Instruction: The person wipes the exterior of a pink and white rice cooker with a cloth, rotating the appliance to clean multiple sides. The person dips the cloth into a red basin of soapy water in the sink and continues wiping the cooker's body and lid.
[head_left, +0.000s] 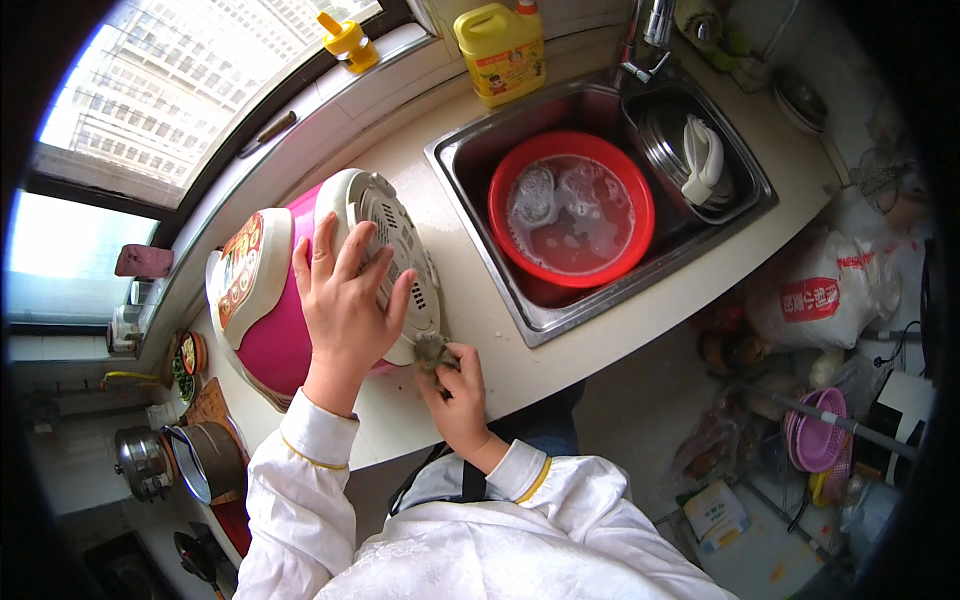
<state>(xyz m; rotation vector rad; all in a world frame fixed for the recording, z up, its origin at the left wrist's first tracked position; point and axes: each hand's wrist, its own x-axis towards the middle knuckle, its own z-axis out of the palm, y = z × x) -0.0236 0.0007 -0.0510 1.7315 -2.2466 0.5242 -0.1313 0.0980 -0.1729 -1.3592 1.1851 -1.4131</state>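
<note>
A pink and cream rice cooker lies on its side on the counter, its vented base facing the sink. My left hand rests spread on the cooker near the rim of the base, fingers apart. In my right hand is a greyish scouring pad, pressed to the lower edge of the base. To the right, a red plastic basin of soapy water sits in the steel sink. A round foamy patch in the water cannot be made out clearly.
A yellow detergent jug stands behind the sink, beside the faucet. The smaller bowl holds metal ware and a white cloth. Pots stand at left. Bags and pink baskets crowd the right side.
</note>
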